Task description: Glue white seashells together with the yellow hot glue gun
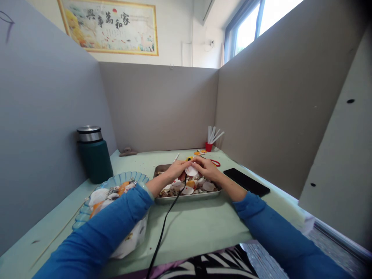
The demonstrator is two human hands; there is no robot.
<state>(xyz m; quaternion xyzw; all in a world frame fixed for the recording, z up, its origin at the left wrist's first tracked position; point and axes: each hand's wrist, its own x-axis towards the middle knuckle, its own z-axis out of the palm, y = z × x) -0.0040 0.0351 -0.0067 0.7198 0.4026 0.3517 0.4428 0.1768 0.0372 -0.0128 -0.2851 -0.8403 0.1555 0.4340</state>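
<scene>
Over a metal tray (pixel 186 198) of shells, my left hand (pixel 178 169) and my right hand (pixel 205 168) meet with fingers closed on a white seashell (pixel 192 170). My fingertips pinch its upper edge from both sides. A thin white stick (pixel 176 157) rises behind my left hand; whether that hand also grips it is hidden. From beneath the left fingers a black cord (pixel 166 221) runs down to the table's front edge. Inside the tray lie white shells (pixel 188 190), an orange shell (pixel 191 183) and many small brown ones.
A blue scalloped dish (pixel 77 224) with shells sits left, partly under my sleeve. Behind it stands a green bottle (pixel 94 161). A black phone (pixel 246 181) lies right of the tray. Further back are red-handled scissors (pixel 215 163) and a red cup (pixel 208 147) of white sticks. Grey partitions (pixel 162 108) enclose the table.
</scene>
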